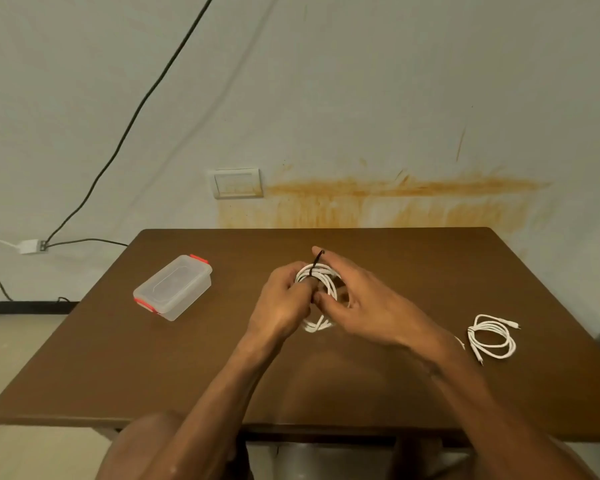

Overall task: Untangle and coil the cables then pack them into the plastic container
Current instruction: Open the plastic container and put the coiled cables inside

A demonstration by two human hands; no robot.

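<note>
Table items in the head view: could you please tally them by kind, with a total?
White cable coils: 2, one held in both hands, one lying at the right
Black tie: 1, round the held coil
Clear plastic container with red latches: 1, lid on
Total: 4

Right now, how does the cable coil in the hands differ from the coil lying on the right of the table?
The held coil is gripped by the left hand, with a black tie around it that the right hand works; the table coil lies untouched, its ends loose, no tie visible. The held coil is at the centre, the other near the table's right edge. Both are white.
</note>
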